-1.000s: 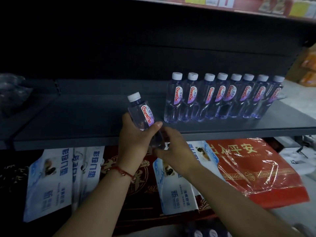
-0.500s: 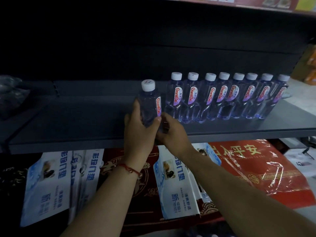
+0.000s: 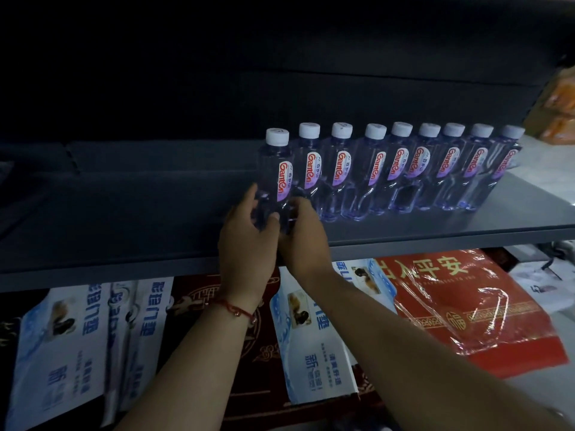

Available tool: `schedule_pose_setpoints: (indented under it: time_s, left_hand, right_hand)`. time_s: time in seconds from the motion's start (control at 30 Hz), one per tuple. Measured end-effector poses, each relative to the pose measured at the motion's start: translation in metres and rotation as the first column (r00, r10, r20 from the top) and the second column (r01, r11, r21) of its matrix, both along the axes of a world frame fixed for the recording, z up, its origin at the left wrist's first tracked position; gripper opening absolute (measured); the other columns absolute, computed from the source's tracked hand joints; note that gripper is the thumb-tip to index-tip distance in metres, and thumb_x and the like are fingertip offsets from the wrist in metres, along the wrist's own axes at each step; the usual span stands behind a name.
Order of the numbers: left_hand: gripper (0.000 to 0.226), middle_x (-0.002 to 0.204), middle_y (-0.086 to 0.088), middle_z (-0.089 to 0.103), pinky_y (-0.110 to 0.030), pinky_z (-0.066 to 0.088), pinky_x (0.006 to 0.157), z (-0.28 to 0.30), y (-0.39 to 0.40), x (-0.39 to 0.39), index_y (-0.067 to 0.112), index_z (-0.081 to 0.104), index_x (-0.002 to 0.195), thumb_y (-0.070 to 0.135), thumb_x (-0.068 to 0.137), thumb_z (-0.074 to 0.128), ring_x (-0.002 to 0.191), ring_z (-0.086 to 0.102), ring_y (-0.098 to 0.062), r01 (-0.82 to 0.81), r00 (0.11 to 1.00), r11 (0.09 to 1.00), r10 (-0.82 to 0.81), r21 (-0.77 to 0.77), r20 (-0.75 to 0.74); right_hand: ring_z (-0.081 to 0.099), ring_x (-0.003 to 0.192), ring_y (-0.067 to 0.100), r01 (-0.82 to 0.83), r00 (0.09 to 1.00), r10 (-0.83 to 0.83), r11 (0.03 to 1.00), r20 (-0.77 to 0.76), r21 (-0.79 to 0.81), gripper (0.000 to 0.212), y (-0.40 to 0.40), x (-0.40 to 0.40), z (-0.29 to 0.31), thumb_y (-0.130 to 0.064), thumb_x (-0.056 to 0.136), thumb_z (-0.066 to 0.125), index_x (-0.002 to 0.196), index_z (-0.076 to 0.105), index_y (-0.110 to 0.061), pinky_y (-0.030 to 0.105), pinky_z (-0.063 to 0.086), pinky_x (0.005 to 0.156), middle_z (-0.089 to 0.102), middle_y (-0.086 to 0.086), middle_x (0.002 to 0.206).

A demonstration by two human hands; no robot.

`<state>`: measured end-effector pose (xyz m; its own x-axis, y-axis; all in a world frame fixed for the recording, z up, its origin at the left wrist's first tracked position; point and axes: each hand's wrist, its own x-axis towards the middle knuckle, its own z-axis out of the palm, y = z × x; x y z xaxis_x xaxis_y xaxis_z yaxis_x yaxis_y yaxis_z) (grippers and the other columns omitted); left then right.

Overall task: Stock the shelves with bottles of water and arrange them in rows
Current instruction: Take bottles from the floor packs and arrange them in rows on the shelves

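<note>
A clear water bottle (image 3: 276, 169) with a white cap and a red-and-purple label stands upright on the dark grey shelf (image 3: 130, 219), at the left end of a row of several like bottles (image 3: 404, 169). My left hand (image 3: 247, 244) grips its lower left side, thumb across the front. My right hand (image 3: 303, 234) holds its lower right side, fingers curled round the base. The bottle's bottom is hidden behind both hands. It touches or nearly touches the neighbouring bottle.
The shelf stretches bare to the left of the row. Below it lie white-and-blue packaged goods (image 3: 65, 346) and a red plastic-wrapped pack (image 3: 460, 303). Orange packs (image 3: 560, 104) sit at the far right. The shelf back is dark.
Both hands carried the bottle up and to the right, from tilted in front of the shelf edge to upright at the left end of the row.
</note>
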<state>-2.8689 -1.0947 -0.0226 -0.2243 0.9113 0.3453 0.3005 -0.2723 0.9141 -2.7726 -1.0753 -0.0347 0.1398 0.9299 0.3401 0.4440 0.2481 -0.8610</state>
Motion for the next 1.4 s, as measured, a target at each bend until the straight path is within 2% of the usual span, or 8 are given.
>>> schedule_pose_setpoints:
  time_s: [0.37, 0.53, 0.7, 0.83, 1.0, 1.17, 1.27, 1.4]
  left_hand:
    - [0.069, 0.132, 0.014, 0.061, -0.030, 0.057, 0.092, -0.010, 0.027, -0.010, 0.043, 0.037, 0.150, 0.023, 0.092, 0.069, 0.109, 0.063, -0.005, 0.038, 0.992, 0.999, -0.040, -0.016, -0.120]
    - [0.066, 0.130, 0.016, 0.063, -0.028, 0.054, 0.094, -0.010, 0.035, -0.010, 0.041, 0.034, 0.153, 0.024, 0.097, 0.064, 0.108, 0.061, 0.000, 0.044, 0.986, 0.999, -0.047, -0.021, -0.163]
    - [0.050, 0.113, 0.024, 0.063, -0.029, 0.055, 0.089, -0.014, 0.044, -0.013, 0.039, 0.049, 0.144, 0.030, 0.098, 0.064, 0.100, 0.064, -0.002, 0.028, 0.985, 0.999, -0.032, -0.030, -0.171]
    - [0.046, 0.116, 0.013, 0.068, -0.022, 0.051, 0.079, -0.013, 0.040, -0.007, 0.035, 0.052, 0.141, 0.033, 0.097, 0.064, 0.096, 0.065, -0.005, -0.026, 0.972, 1.000, 0.029, 0.015, -0.233]
    - [0.051, 0.140, -0.002, 0.054, -0.032, 0.046, 0.085, -0.013, 0.017, -0.010, 0.031, 0.044, 0.146, 0.043, 0.098, 0.057, 0.120, 0.057, -0.023, -0.097, 0.906, 0.995, 0.094, 0.014, -0.413]
    - [0.062, 0.168, 0.003, 0.013, -0.043, 0.031, 0.118, -0.013, -0.031, 0.002, 0.026, 0.021, 0.159, 0.045, 0.104, 0.042, 0.150, 0.024, -0.023, 0.059, 0.771, 0.985, -0.148, -0.163, -0.619]
    - [0.066, 0.169, 0.000, 0.004, -0.041, 0.012, 0.125, -0.017, -0.067, 0.020, 0.023, 0.013, 0.160, 0.047, 0.104, 0.039, 0.154, 0.006, -0.024, 0.134, 0.581, 0.961, -0.274, -0.242, -0.766]
    - [0.066, 0.169, -0.003, 0.006, -0.041, 0.017, 0.123, -0.039, -0.113, 0.044, 0.020, 0.014, 0.160, 0.046, 0.104, 0.038, 0.153, 0.012, -0.025, 0.216, 0.292, 0.932, -0.347, -0.292, -0.891]
  right_hand:
    - [0.053, 0.125, 0.009, -0.089, 0.992, 0.084, 0.995, 0.099, 0.047, 0.066, -0.011, -0.001, -0.018, -0.021, 0.086, 0.066, 0.146, 0.040, -0.029, 0.036, 0.049, 0.103, 0.058, -0.005, 0.131]
    - [0.056, 0.117, 0.006, -0.160, 0.970, 0.166, 0.986, 0.179, -0.046, 0.064, -0.016, 0.009, -0.007, -0.012, 0.085, 0.061, 0.144, 0.041, -0.026, 0.028, 0.049, 0.101, 0.060, -0.006, 0.130]
    - [0.054, 0.125, 0.022, -0.183, 0.935, 0.219, 0.972, 0.279, -0.150, 0.073, -0.008, 0.012, -0.005, -0.030, 0.076, 0.056, 0.146, 0.041, -0.017, 0.038, 0.047, 0.103, 0.056, 0.007, 0.137]
    - [0.061, 0.103, 0.016, -0.236, 0.932, 0.275, 0.954, 0.234, -0.183, 0.049, -0.014, 0.019, 0.005, -0.011, 0.080, 0.061, 0.129, 0.055, -0.019, 0.030, 0.050, 0.088, 0.065, 0.001, 0.113]
    - [0.045, 0.135, 0.018, -0.191, 0.889, 0.272, 0.951, 0.369, -0.242, 0.070, -0.044, 0.042, 0.012, -0.021, 0.091, 0.061, 0.154, 0.031, -0.026, 0.037, 0.041, 0.111, 0.047, 0.002, 0.149]
    - [0.020, 0.151, 0.018, -0.081, 0.750, 0.235, 0.960, 0.618, -0.266, 0.079, -0.092, 0.083, 0.007, -0.029, 0.096, 0.059, 0.160, 0.015, -0.021, 0.031, 0.029, 0.118, 0.019, -0.001, 0.165]
    - [0.014, 0.153, 0.022, 0.005, 0.690, 0.225, 0.949, 0.688, -0.316, 0.080, -0.124, 0.111, -0.003, -0.032, 0.097, 0.058, 0.160, 0.012, -0.017, 0.033, 0.019, 0.122, 0.015, 0.003, 0.167]
    - [0.005, 0.154, 0.027, 0.118, 0.613, 0.238, 0.915, 0.753, -0.386, 0.082, -0.174, 0.149, -0.026, -0.036, 0.097, 0.055, 0.160, 0.006, -0.016, 0.039, 0.010, 0.126, 0.007, 0.006, 0.168]
